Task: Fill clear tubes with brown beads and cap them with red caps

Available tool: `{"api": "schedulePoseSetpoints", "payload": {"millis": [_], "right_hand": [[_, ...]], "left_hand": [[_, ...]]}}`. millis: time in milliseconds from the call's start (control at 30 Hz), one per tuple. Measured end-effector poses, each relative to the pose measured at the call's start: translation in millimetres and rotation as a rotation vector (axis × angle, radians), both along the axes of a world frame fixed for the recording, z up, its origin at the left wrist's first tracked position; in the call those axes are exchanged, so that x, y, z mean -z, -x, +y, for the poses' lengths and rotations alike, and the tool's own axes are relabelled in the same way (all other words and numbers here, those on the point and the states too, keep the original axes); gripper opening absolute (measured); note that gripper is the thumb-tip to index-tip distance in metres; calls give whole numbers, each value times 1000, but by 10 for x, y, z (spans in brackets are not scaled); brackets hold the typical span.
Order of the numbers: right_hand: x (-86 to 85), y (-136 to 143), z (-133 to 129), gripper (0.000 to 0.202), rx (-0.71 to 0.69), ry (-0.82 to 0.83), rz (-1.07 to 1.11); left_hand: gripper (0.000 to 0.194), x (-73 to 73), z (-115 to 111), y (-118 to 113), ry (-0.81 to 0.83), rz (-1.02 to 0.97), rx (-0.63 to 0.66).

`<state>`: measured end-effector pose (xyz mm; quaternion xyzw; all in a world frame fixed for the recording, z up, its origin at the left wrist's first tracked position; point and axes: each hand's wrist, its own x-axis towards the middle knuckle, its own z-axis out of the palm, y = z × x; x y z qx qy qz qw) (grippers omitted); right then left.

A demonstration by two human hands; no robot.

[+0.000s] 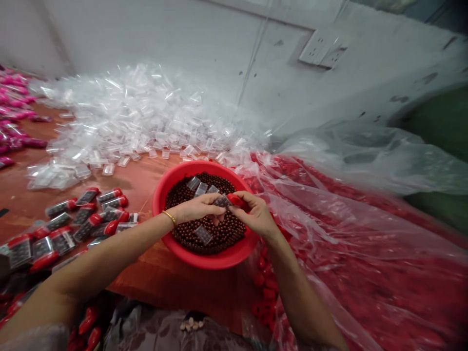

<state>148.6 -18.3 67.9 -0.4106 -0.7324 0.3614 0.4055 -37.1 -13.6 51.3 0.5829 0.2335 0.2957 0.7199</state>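
Over a red basin (223, 262) of small dark brown beads (226, 230), my two hands meet. My left hand (199, 207), with a gold bangle at the wrist, pinches a small clear plastic case (222, 201) filled with dark beads. A red cap (236, 199) is between the fingers of my right hand (258, 214), right up against the case's end; whether it is seated cannot be made out. Several clear cases lie on the beads, one of them (204, 235) near the front.
Many clear empty cases (146, 117) are heaped along the wall. Filled, red-capped cases (87, 222) lie at left, pink pieces (16, 112) beyond. A large plastic bag (351, 229) of red caps fills the right side. A socket panel (321, 48) is on the wall.
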Motion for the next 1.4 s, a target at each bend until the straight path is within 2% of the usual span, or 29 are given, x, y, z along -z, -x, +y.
{"api": "schedulePoseSetpoints", "payload": {"millis": [67, 133, 233, 367, 400, 533, 600, 733, 867, 1067, 1167, 1267, 1333, 1400], "right_hand": [[-20, -14, 2, 11, -20, 33, -38], [-13, -52, -1, 16, -31, 79, -66], [41, -130, -16, 17, 35, 146, -52], [126, -163, -62, 41, 35, 224, -22], [141, -150, -75, 42, 34, 174, -52], [185, -72, -123, 42, 82, -233, -276], [206, -56, -141, 43, 116, -377, -386], [255, -67, -176, 45, 173, -529, -578], [290, -56, -226, 46, 139, -561, -617], [233, -110, -249, 43, 77, -461, -569], [190, -87, -193, 38, 171, -389, -317], [200, 66, -87, 51, 272, -147, 46], [236, 191, -15, 62, 193, 71, 191], [289, 281, 31, 68, 70, 231, 217]], "left_hand": [[30, 4, -3, -1, 22, -5, 28], [29, 5, -5, 0, 25, -10, 35], [30, -9, -6, 2, 1, -21, -12], [33, -23, -14, -10, -36, 23, -42], [34, -17, -17, -16, -48, 39, -39], [38, 41, -27, -43, -130, 75, -86], [38, 70, -32, -54, -181, 100, -120], [32, 90, -39, -81, -335, 147, -206], [27, 115, -31, -103, -398, 191, -256], [28, 131, -31, -99, -399, 216, -216], [25, 76, -35, -117, -384, 259, -139], [24, 34, -39, -139, -483, 378, -16], [24, 28, -47, -144, -570, 414, 40], [20, 39, -61, -137, -625, 433, 55]]}}
